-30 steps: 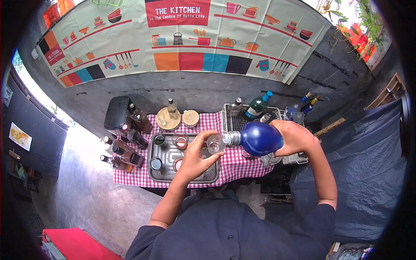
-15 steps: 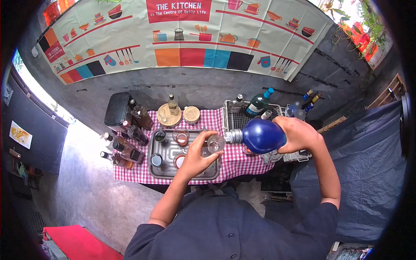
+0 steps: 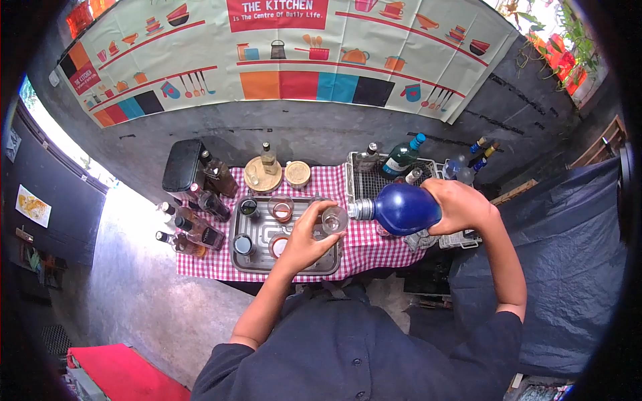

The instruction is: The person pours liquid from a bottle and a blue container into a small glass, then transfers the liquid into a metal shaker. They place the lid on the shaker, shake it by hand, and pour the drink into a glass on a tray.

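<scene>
My left hand [image 3: 309, 235] is closed around a small clear glass [image 3: 334, 220], thumb and fingers on its sides, over the right part of a grey tray [image 3: 267, 270]. My right hand [image 3: 461, 208] grips the base end of a dark blue bottle [image 3: 406, 209], which lies nearly level in the air. Its silver-collared mouth points left, right at the glass's rim. Below on the tray stand a dark-filled glass [image 3: 249, 208], another dark glass [image 3: 243, 245] and a glass with reddish contents [image 3: 281, 209]; my left hand partly covers the tray's right side.
Several liquor bottles [image 3: 200, 232] stand at the table's left end beside a black bin [image 3: 183, 167]. A round wooden board [image 3: 258, 182] holds a small bottle [image 3: 269, 160]. Behind my right hand, a wire rack [image 3: 359, 179] holds a green bottle [image 3: 401, 158]. A checkered cloth [image 3: 364, 254] covers the table.
The view has shifted slightly. Both hands, the small glass and the blue bottle keep nearly the same positions, with the bottle's mouth still at the glass's rim.
</scene>
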{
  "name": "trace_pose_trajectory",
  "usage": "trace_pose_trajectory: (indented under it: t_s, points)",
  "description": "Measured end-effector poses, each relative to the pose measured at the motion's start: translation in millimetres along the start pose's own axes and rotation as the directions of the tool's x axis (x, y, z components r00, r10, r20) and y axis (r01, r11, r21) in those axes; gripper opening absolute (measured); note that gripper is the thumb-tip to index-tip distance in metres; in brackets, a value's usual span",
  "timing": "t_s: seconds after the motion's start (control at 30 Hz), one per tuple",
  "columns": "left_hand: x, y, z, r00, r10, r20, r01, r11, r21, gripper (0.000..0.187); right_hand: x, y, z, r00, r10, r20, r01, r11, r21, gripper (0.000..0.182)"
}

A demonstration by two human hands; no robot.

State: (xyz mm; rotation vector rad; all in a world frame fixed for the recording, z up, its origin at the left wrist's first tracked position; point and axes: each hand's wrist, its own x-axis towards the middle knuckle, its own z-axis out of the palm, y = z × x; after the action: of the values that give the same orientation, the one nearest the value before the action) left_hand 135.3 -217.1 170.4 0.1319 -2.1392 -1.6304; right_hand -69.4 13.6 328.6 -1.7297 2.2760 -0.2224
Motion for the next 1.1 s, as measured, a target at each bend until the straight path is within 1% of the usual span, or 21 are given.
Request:
trace_pose_trajectory:
  t_s: [0.13,0.33,0.43,0.53,0.63,0.73,0.83,1.1]
  points:
    - [1.0,-4.4,1.1,1.000,-0.018,0.007,0.018,1.000,-0.023,0.058,2.2,2.8,-0.3,1.000,-0.004,0.017,0.004,1.000,0.001,0.045]
    - [1.2,-7.0,1.5,1.000,0.000,-0.006,0.000,1.000,0.013,0.058,4.2,3.6,-1.2,1.000,-0.015,0.019,0.015,1.000,0.007,0.044]
    - [0.6,-6.8,1.9,1.000,-0.024,-0.004,0.024,1.000,-0.003,0.057,5.0,1.5,-1.4,1.000,-0.017,0.001,0.017,1.000,0.008,0.044]
    - [0.6,-8.4,2.0,1.000,-0.013,-0.008,0.013,1.000,-0.011,0.057,6.1,0.5,-2.0,1.000,0.004,0.013,-0.004,1.000,-0.001,0.043]
    - [0.8,-7.5,1.3,1.000,-0.011,-0.012,0.011,1.000,-0.019,0.057,7.7,1.8,-1.9,1.000,-0.012,0.017,0.012,1.000,-0.009,0.043]
    - [0.7,-8.5,1.6,0.999,-0.036,-0.014,0.036,0.999,-0.010,0.057,8.8,1.2,-1.7,1.000,-0.020,0.020,0.021,1.000,-0.023,0.043]
    - [0.1,-3.4,-0.7,1.000,-0.016,-0.015,0.017,0.999,0.033,0.057,9.1,1.7,-1.2,1.000,-0.019,0.010,0.019,1.000,-0.013,0.043]
    - [-1.3,-5.6,0.4,1.000,-0.016,-0.022,0.016,1.000,0.012,0.057,10.0,0.4,-3.7,0.999,-0.001,0.046,0.004,0.998,-0.056,0.047]
